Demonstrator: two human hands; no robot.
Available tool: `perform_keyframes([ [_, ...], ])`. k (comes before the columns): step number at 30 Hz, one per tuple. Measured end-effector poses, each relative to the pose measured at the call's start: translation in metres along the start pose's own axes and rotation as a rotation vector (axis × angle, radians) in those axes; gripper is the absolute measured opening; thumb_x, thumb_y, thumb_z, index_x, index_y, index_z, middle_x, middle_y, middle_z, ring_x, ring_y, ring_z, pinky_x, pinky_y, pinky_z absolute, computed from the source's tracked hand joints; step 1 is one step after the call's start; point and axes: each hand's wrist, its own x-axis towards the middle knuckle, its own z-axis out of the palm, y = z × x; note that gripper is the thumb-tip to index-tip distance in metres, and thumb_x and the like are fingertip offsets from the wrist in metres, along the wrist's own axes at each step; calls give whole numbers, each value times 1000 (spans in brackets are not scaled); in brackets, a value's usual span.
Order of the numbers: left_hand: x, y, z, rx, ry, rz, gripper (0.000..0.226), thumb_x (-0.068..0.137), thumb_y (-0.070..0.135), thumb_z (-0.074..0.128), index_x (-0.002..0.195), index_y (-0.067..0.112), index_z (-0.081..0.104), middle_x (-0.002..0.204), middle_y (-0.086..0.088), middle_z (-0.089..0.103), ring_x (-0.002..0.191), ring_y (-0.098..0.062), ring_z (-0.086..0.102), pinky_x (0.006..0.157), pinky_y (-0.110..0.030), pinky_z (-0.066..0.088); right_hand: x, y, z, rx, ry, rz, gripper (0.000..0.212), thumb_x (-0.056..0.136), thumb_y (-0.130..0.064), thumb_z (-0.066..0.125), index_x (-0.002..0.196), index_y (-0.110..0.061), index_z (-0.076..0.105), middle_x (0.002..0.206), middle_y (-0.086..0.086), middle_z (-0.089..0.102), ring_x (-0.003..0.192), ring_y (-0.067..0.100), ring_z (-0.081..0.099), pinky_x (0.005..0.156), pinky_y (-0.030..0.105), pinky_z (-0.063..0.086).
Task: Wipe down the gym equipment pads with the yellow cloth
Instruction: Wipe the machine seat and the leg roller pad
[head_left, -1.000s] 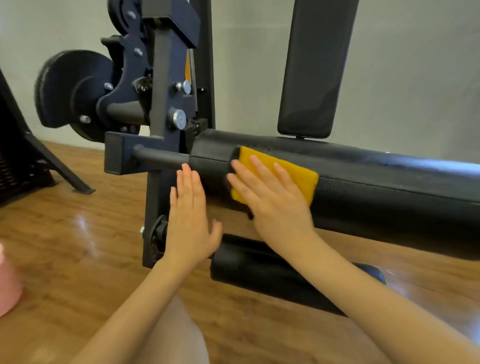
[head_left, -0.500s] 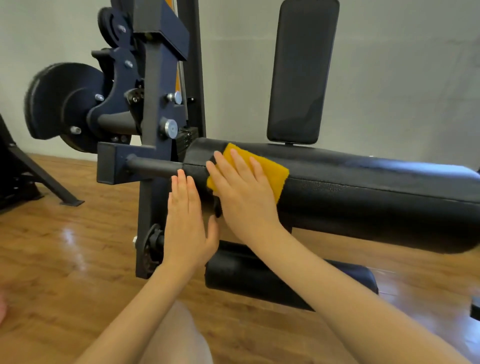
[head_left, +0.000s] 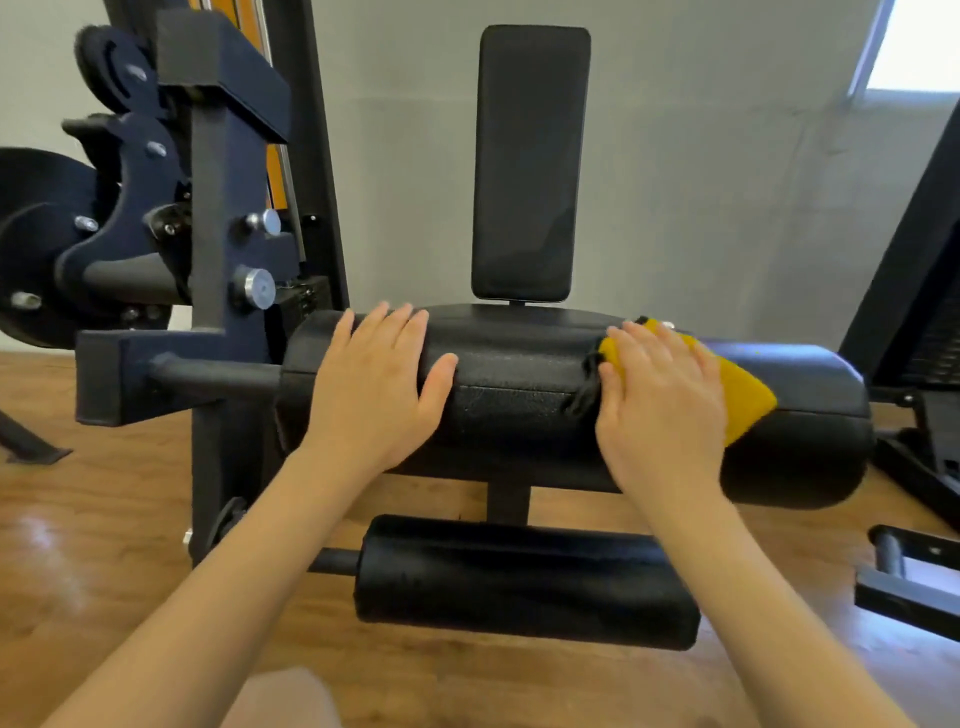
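Observation:
A long black roller pad (head_left: 524, 405) runs across the middle of the view on a dark steel machine. My left hand (head_left: 376, 387) rests flat on its left part, fingers straight. My right hand (head_left: 660, 410) presses the yellow cloth (head_left: 745, 392) flat against the right part of the same pad; most of the cloth is under my palm. A shorter black roller pad (head_left: 524, 582) sits lower down, near the floor. An upright black back pad (head_left: 530, 166) stands behind the long roller.
The machine's dark blue frame (head_left: 208, 291) with bolts and a round black disc (head_left: 36, 249) stands at the left. Another machine's black frame (head_left: 914, 291) and foot bars (head_left: 904, 571) are at the right. Wooden floor (head_left: 93, 545) lies below, a grey wall behind.
My right hand slid the cloth from the roller's left end to its right part. My left hand moved from beside the bar onto the roller's left part. The view shifted right.

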Motion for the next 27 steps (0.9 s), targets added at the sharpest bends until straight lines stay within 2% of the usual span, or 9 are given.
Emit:
perform_keyframes([
  [3, 14, 3, -2, 3, -44, 43, 76, 85, 55, 12, 131, 10, 51, 132, -7, 55, 125, -22, 48, 110, -41, 26, 16, -48, 17, 2, -114, -189, 36, 90, -32, 45, 116, -14, 63, 118, 4, 65, 115, 26, 56, 99, 41, 41],
  [5, 15, 1, -2, -2, -46, 56, 70, 87, 54, 18, 128, 10, 55, 126, -6, 60, 119, -22, 53, 106, -40, 32, 21, -52, 20, 29, -123, -229, 34, 87, -32, 51, 113, -15, 65, 114, 4, 67, 111, 24, 60, 96, 41, 44],
  [8, 13, -3, 1, -4, -45, 67, 63, 89, 50, 26, 125, 8, 56, 123, -8, 62, 116, -25, 56, 103, -41, 34, 20, -43, 19, 34, -112, -235, 40, 87, -36, 41, 114, -18, 65, 116, 1, 66, 112, 20, 60, 97, 37, 44],
  [11, 13, -3, 3, 6, -46, 72, 60, 90, 47, 30, 125, 7, 56, 123, -9, 62, 117, -27, 55, 103, -42, 34, 19, -44, 18, 24, -119, -233, 46, 88, -36, 31, 116, -19, 63, 119, 0, 65, 116, 19, 57, 100, 36, 41],
  [15, 13, -2, 3, 14, -76, 56, 60, 90, 46, 31, 127, 5, 53, 126, -12, 59, 121, -29, 52, 104, -44, 33, 17, -45, 20, 57, -118, -217, 45, 89, -34, 32, 120, -18, 61, 125, 1, 61, 122, 20, 52, 104, 38, 35],
  [18, 13, -1, 0, -28, -152, 36, 62, 89, 46, 32, 131, 5, 50, 132, -13, 54, 127, -30, 46, 107, -44, 29, 16, -46, 15, 62, -219, -172, 45, 89, -34, 35, 126, -18, 56, 133, 2, 54, 128, 22, 46, 107, 39, 27],
  [22, 11, -1, -11, -135, -263, -5, 63, 86, 44, 37, 133, 4, 48, 137, -13, 50, 132, -28, 38, 110, -41, 21, 14, -41, -3, 99, -392, -180, 49, 85, -29, 39, 132, -21, 47, 140, 0, 48, 132, 20, 40, 109, 41, 24],
  [24, 13, -2, -17, -182, -332, -19, 63, 85, 43, 39, 135, 5, 47, 139, -12, 47, 133, -26, 33, 110, -40, 17, 21, -15, -14, 101, -451, -64, 49, 85, -27, 41, 134, -21, 43, 141, 0, 46, 133, 20, 39, 109, 40, 24],
  [27, 17, -1, -25, -183, -455, -35, 63, 85, 42, 38, 137, 6, 44, 143, -12, 43, 136, -26, 29, 112, -40, 14, 34, 44, -33, 60, -443, 335, 51, 86, -25, 40, 134, -8, 43, 139, 10, 48, 131, 27, 39, 109, 42, 23],
])
